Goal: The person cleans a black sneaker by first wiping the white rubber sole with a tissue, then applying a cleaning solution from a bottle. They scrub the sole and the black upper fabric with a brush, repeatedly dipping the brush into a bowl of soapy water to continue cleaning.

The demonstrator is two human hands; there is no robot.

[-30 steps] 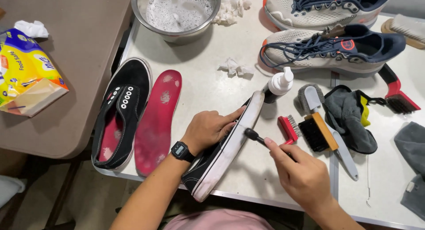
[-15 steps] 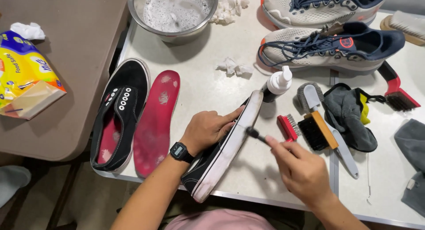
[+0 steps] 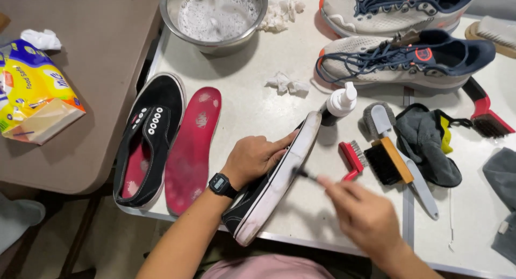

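Observation:
My left hand (image 3: pixel 252 158), with a black watch on the wrist, grips a black canvas shoe (image 3: pixel 271 185) tipped on its side, its white sole edge facing right. My right hand (image 3: pixel 363 214) holds a small dark brush (image 3: pixel 306 175) whose tip touches the sole edge near the middle; the hand is motion-blurred. The matching black shoe (image 3: pixel 148 131) lies flat at the left beside a red insole (image 3: pixel 192 150).
A steel bowl (image 3: pixel 215 18) of soapy water stands at the back. Two pale running shoes (image 3: pixel 403 59) lie at the back right. A white bottle (image 3: pixel 339 103), several brushes (image 3: pixel 384 161), grey cloths (image 3: pixel 427 142) and a yellow bag (image 3: pixel 32 96) lie around.
My right hand has slid the small brush along the sole edge, toward me and slightly left. My left hand keeps the same grip on the tilted shoe.

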